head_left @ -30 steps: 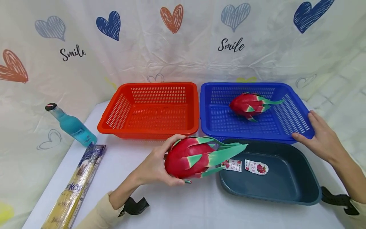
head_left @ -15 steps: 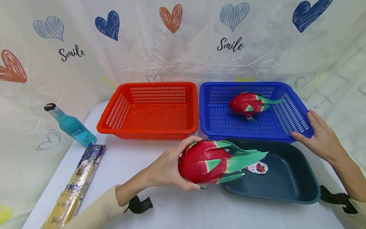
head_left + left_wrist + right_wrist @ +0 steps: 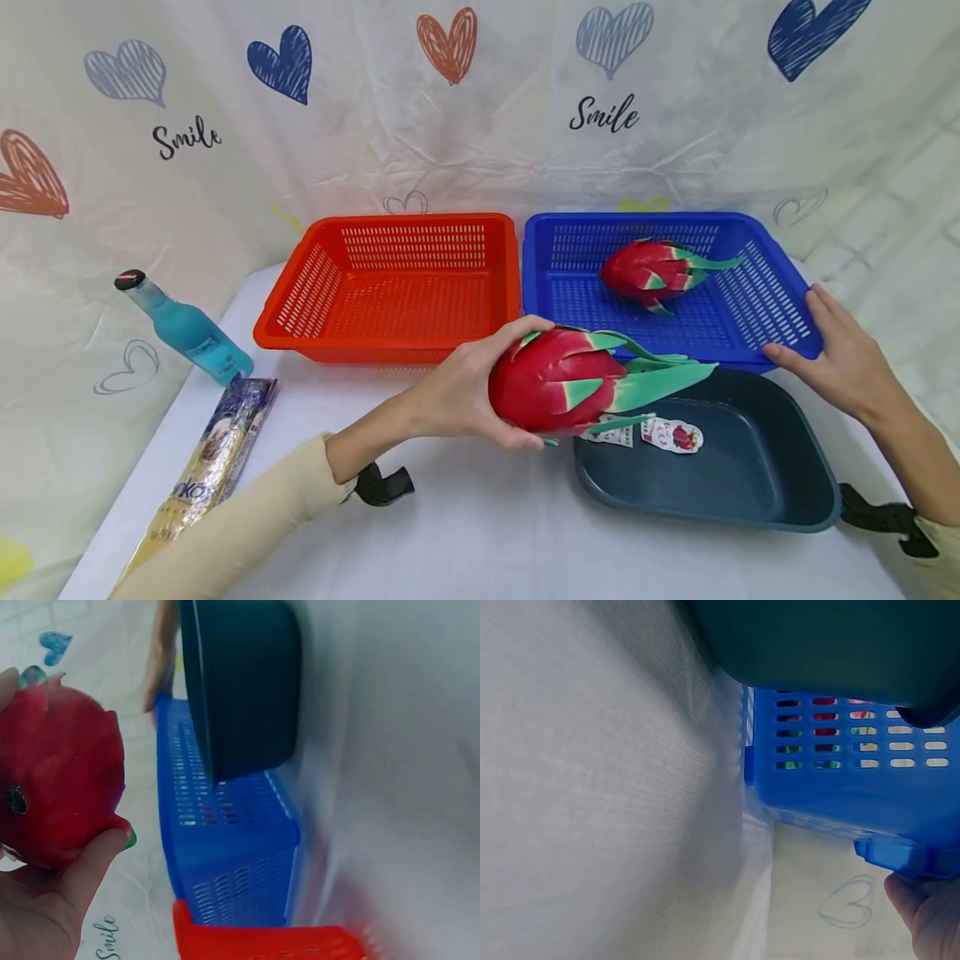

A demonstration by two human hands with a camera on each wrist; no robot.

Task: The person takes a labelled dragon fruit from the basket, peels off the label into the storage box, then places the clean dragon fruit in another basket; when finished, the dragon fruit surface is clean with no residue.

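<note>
My left hand grips a large red dragon fruit with green leaf tips pointing right. The fruit is above the table, overlapping the blue basket's front edge and the left end of the dark green tub in the head view. In the left wrist view, my thumb presses the side of the red fruit. My right hand holds the front right corner of the blue basket, thumb on its front rim. A second dragon fruit lies inside that basket.
A red basket stands left of the blue one. Two fruit stickers lie in the tub. At the left are a blue bottle and a long gold-and-blue packet. A heart-printed cloth hangs behind.
My left hand has carried the dragon fruit to the right, and over the last half second also away from me, towards the blue basket. My right hand stays at the basket's corner.
</note>
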